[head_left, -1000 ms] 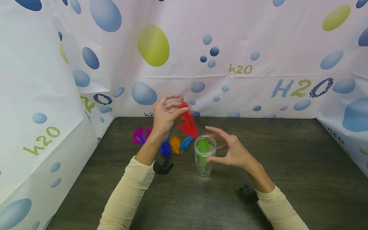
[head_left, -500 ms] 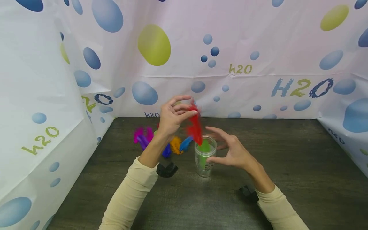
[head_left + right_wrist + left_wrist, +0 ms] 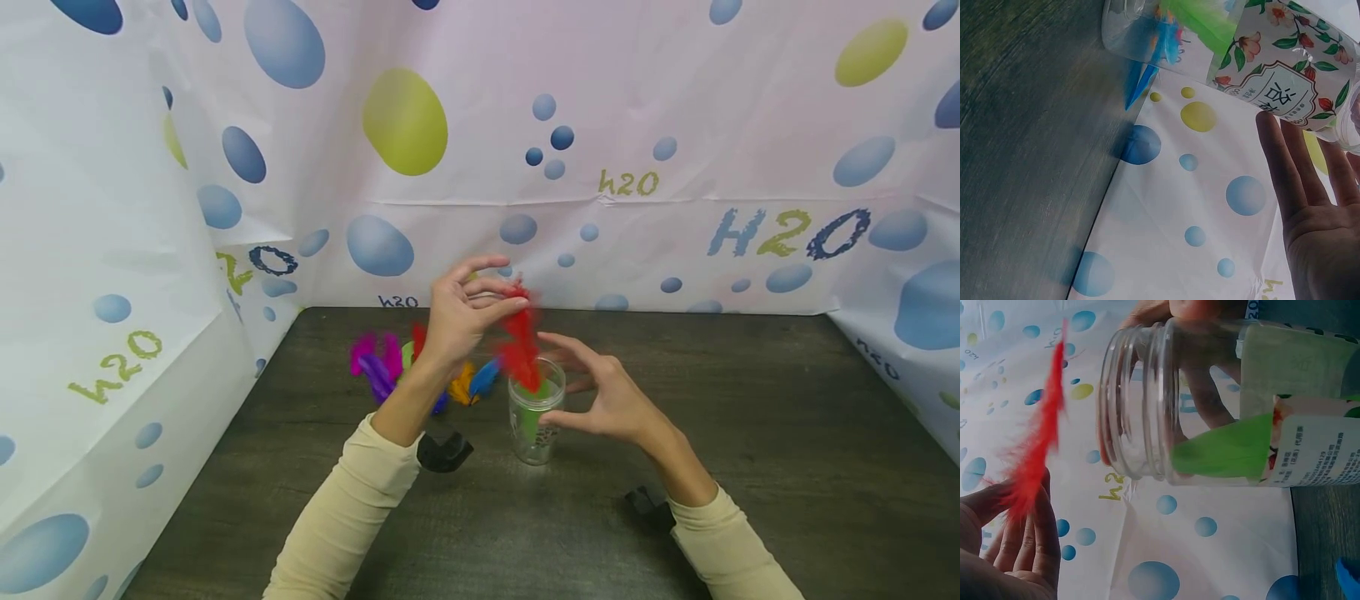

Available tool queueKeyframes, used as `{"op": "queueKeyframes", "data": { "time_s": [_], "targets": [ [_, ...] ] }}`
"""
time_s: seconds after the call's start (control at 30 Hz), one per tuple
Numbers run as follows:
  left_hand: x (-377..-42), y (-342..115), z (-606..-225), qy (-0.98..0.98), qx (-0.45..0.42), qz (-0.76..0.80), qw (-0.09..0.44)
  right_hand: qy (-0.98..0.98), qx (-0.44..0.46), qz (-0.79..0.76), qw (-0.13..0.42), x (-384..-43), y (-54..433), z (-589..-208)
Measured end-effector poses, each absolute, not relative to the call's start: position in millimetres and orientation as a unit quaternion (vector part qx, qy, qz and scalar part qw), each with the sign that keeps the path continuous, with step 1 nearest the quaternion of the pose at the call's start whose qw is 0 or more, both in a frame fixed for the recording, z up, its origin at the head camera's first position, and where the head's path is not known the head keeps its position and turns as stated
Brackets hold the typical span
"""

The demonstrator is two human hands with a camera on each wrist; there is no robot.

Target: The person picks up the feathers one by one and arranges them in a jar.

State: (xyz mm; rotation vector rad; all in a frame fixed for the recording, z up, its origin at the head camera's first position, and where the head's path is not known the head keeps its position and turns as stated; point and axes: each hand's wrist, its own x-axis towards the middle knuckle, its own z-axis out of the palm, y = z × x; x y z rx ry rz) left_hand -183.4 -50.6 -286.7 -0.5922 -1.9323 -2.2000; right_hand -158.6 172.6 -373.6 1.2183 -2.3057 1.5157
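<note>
A fluffy red feather (image 3: 522, 342) is pinched between the thumb and fingers of my left hand (image 3: 459, 321). It hangs with its lower end at the mouth of a clear jar (image 3: 534, 448); in the left wrist view the feather (image 3: 1038, 440) appears outside the threaded rim. The jar stands upright on the table and holds a green feather (image 3: 1225, 450). My right hand (image 3: 603, 396) grips the jar from the right, thumb in front and fingers behind. A floral label (image 3: 1285, 62) on the jar shows in the right wrist view.
Left of the jar lie several loose feathers: magenta (image 3: 363, 350), purple (image 3: 377, 377), orange (image 3: 460, 386), light blue (image 3: 485, 377) and another red one (image 3: 418, 337). My left forearm partly covers them. A patterned sheet (image 3: 480, 108) rises behind the dark table (image 3: 750, 400).
My left hand has carried the red feather right and down, bringing its lower end to the jar's mouth. The right hand and the jar have stayed in place.
</note>
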Motion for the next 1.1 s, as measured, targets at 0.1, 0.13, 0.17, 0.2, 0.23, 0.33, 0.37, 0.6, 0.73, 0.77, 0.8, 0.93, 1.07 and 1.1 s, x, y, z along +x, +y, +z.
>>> {"op": "queueKeyframes", "data": {
  "time_s": [0.1, 0.13, 0.17, 0.2, 0.23, 0.33, 0.37, 0.6, 0.73, 0.77, 0.8, 0.93, 1.07, 1.1],
  "targets": [
    [-184.2, -49.0, -289.5, -0.649, -0.196, -0.731, 0.078, -0.761, 0.405, 0.503, 0.067, -159.1, 173.2, -374.9],
    [-184.4, -48.6, -290.5, -0.650, -0.196, -0.730, 0.077, -0.760, 0.406, 0.503, 0.068, -159.3, 173.3, -375.4],
    [-184.8, -48.3, -291.6, -0.651, -0.195, -0.729, 0.077, -0.759, 0.407, 0.503, 0.069, -159.4, 173.4, -376.0],
    [-184.9, -48.2, -292.6, -0.653, -0.195, -0.728, 0.076, -0.759, 0.407, 0.504, 0.070, -159.5, 173.5, -376.4],
    [-184.9, -48.2, -293.3, -0.653, -0.194, -0.728, 0.075, -0.758, 0.408, 0.504, 0.070, -159.5, 173.5, -376.9],
    [-184.2, -49.3, -293.3, -0.657, -0.192, -0.725, 0.077, -0.759, 0.407, 0.504, 0.069, -159.2, 173.4, -377.1],
    [-183.9, -50.0, -292.6, -0.658, -0.191, -0.724, 0.080, -0.759, 0.406, 0.504, 0.067, -158.9, 173.3, -376.9],
    [-183.7, -53.1, -287.5, -0.659, -0.199, -0.719, 0.096, -0.763, 0.403, 0.502, 0.061, -158.0, 172.6, -373.9],
    [-184.1, -52.1, -292.2, -0.664, -0.212, -0.713, 0.082, -0.764, 0.401, 0.502, 0.059, -158.6, 172.7, -373.2],
    [-184.0, -51.8, -293.9, -0.665, -0.214, -0.712, 0.077, -0.764, 0.400, 0.502, 0.059, -158.8, 172.6, -372.9],
    [-183.7, -51.4, -295.5, -0.667, -0.213, -0.710, 0.072, -0.765, 0.399, 0.502, 0.058, -159.0, 172.5, -372.7],
    [-181.2, -50.6, -301.8, -0.676, -0.207, -0.704, 0.058, -0.765, 0.398, 0.502, 0.059, -160.0, 172.6, -372.9],
    [-177.3, -49.9, -306.8, -0.690, -0.204, -0.692, 0.052, -0.763, 0.405, 0.500, 0.063, -161.2, 173.3, -374.4],
    [-176.7, -49.6, -308.3, -0.696, -0.205, -0.686, 0.053, -0.762, 0.407, 0.499, 0.065, -161.4, 173.6, -374.7]
  ]
}}
